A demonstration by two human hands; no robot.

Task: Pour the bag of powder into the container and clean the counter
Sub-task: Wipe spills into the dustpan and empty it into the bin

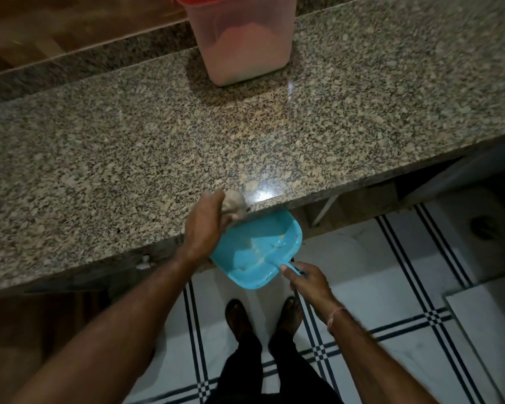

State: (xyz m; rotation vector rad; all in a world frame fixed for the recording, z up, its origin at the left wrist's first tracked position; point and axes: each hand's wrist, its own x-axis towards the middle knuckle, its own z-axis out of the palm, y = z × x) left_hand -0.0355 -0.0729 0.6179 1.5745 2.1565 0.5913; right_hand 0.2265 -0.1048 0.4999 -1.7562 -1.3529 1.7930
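A translucent container (245,42) with a red lid stands at the back of the speckled granite counter (129,147), partly filled with pinkish powder. My left hand (204,225) is closed on a pale cloth (234,204) at the counter's front edge. Just below that edge, a blue dustpan (260,249) is tucked under the lip, and my right hand (306,279) grips its handle. Traces of powder lie inside the dustpan. No powder bag is in view.
A raised granite ledge (85,62) runs behind the counter at the left. Below is white tiled floor (376,287) with dark stripes, my feet and dark trousers (274,360), and a white step or board (490,325) at the right.
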